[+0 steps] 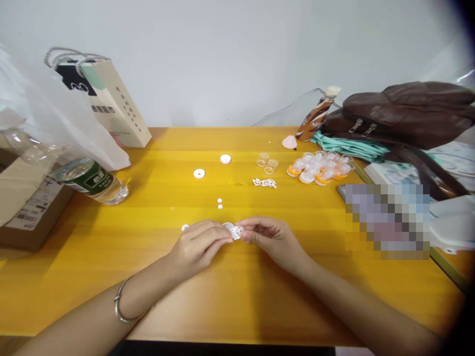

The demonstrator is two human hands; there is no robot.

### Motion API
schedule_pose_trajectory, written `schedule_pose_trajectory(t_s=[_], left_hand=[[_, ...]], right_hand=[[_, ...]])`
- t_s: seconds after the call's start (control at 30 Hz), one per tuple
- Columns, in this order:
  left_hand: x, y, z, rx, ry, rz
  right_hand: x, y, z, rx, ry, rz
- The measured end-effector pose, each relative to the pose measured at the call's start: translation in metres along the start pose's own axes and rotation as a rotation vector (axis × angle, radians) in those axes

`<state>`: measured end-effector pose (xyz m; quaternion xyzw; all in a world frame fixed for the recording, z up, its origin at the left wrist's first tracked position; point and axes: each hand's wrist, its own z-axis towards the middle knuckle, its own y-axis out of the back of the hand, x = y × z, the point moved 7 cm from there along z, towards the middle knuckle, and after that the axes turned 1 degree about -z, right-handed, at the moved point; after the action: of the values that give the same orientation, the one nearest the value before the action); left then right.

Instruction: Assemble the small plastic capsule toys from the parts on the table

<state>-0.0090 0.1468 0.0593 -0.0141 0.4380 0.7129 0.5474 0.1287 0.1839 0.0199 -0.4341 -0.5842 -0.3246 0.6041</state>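
Between my fingertips is a small white openwork plastic piece (237, 232). My left hand (202, 242) pinches its left side, and my right hand (269, 240) pinches its right side. A round whitish part (227, 226) shows just behind it, partly hidden by my left fingers. Beside my left knuckles lies a small white ring (185, 227). Two tiny white discs (220, 203) lie beyond my hands. Farther back are a white disc with a center hole (199, 173) and a white round cap (225, 159). More white openwork pieces (264, 183) lie near two clear cups (267, 163).
Several clear-and-orange assembled pieces (320, 168) stand at the back right, near a pink cone (289, 142) and a brown drink bottle (315, 116). A blurred phone-like slab (386, 217) and a brown bag (404, 116) are right. Left are a water bottle (89, 180) and cardboard box (33, 207).
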Motion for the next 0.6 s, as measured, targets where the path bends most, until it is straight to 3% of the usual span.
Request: schedule_pose_trajectory(t_s=[0.4,0.6], left_hand=[[-0.002,0.0,-0.002,-0.022,-0.044,-0.003],[-0.001,0.0,0.0,-0.017,-0.011,-0.023]], right_hand=[[-0.004,0.001,-0.001,-0.018,-0.017,-0.014],[-0.01,-0.004,0.0,0.111,-0.09,0.078]])
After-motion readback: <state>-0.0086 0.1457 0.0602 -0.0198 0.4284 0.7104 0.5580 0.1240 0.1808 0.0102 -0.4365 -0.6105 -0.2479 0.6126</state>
